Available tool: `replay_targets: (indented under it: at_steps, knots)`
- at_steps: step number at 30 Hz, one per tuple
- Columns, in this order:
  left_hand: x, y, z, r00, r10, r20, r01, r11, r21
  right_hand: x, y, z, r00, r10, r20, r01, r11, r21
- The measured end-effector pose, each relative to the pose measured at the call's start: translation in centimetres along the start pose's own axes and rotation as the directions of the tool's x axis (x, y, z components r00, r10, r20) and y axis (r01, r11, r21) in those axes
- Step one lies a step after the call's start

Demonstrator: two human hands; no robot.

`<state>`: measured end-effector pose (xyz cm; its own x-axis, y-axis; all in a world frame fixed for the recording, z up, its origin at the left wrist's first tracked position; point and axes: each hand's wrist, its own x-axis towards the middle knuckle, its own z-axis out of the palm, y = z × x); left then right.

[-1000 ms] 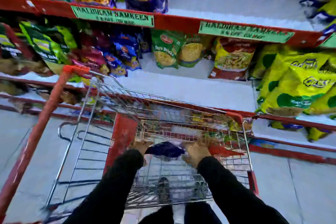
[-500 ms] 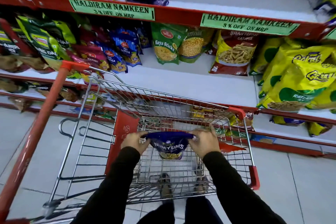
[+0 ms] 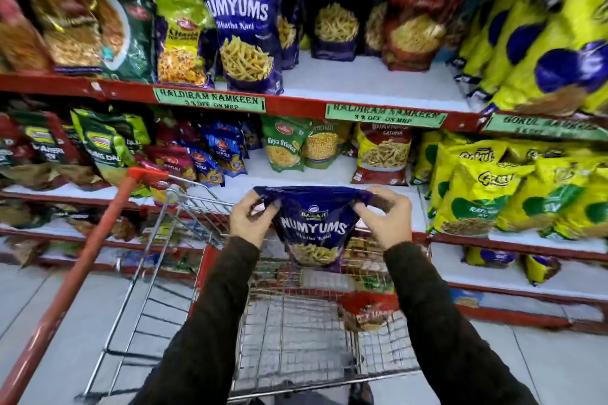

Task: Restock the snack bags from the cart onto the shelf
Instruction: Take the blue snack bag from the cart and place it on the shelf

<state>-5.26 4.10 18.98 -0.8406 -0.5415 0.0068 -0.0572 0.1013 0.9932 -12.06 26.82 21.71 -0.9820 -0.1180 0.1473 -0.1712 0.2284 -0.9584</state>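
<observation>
At the centre of the frame, the left hand [image 3: 250, 220] and right hand [image 3: 385, 216] each pinch a top corner of a blue Numyums bag [image 3: 314, 227], holding it upright above the wire cart [image 3: 296, 322]. Matching bags [image 3: 245, 26] stand on the shelf [image 3: 368, 85] at upper centre.

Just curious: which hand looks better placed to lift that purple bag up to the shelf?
Probably the right hand. Both hands hold the Numyums bag, but the bare shelf gap lies up and right; the left hand sits farther off.
</observation>
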Motion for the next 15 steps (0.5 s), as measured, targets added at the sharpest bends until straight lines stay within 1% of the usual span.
replay_targets:
  at_steps: [1,3,5,6,8,10,12,15]
  knots:
    - [0.6,1.3,0.5,1.000,0.008,0.010,-0.008,0.998,-0.058,0.7,-1.0,-0.3,0.999,-0.024,-0.030,0.025,0.998,0.057]
    - [1.8,4.1,1.6,1.000,-0.002,-0.018,-0.001,0.982,-0.189,2.2,-2.8,-0.9,0.996,-0.064,-0.063,0.073,0.986,0.153]
    - [3.4,7.1,2.9,0.998,0.003,-0.056,-0.020,0.948,-0.316,4.0,-5.1,-1.6,0.987,-0.116,-0.109,0.139,0.962,0.234]
    - [4.2,8.7,3.6,0.998,0.029,-0.058,-0.048,0.928,-0.370,5.1,-6.1,-2.0,0.981,-0.131,-0.143,0.167,0.947,0.273]
    - [6.3,11.2,5.1,0.995,0.048,-0.087,-0.083,0.878,-0.471,7.5,-8.1,-2.4,0.971,-0.132,-0.200,0.195,0.920,0.341]
    - [7.0,15.6,6.4,0.993,0.051,-0.103,-0.098,0.847,-0.523,9.9,-10.5,-3.0,0.960,-0.134,-0.245,0.225,0.892,0.392]
    - [9.0,18.5,7.7,0.990,0.101,-0.102,-0.140,0.836,-0.531,12.4,-12.9,-3.4,0.955,-0.143,-0.258,0.247,0.867,0.432]
    - [11.3,22.7,9.1,0.986,0.117,-0.120,-0.165,0.815,-0.556,16.4,-15.8,-4.1,0.948,-0.149,-0.281,0.271,0.840,0.469]
